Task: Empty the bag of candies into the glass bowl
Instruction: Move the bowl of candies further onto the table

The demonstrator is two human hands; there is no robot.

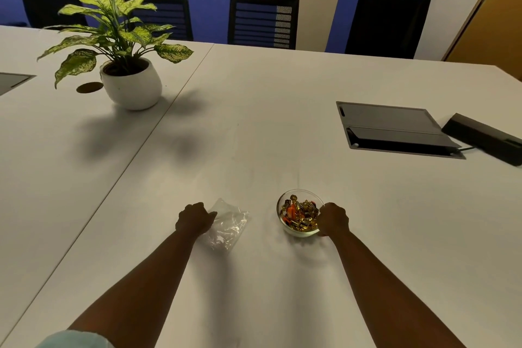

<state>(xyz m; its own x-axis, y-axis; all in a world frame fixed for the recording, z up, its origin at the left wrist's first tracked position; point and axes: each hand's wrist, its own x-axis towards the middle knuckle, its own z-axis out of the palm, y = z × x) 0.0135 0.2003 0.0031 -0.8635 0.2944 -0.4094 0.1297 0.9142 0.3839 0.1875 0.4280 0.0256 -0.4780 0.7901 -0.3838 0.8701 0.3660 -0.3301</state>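
Note:
A small glass bowl [285,202] stands on the white table, filled with gold and orange wrapped candies [300,213]. My right hand [333,219] wraps around the bowl's right side. To the left lies a clear plastic bag [227,224], flat and crumpled, with no candies visible in it. My left hand [195,217] is closed on the bag's left edge, resting on the table.
A potted plant in a white pot [131,85] stands at the far left. A grey cable hatch [392,130] is set in the table [268,121] at the right, with a black box [485,137] beside it. Black chairs [262,21] line the far edge.

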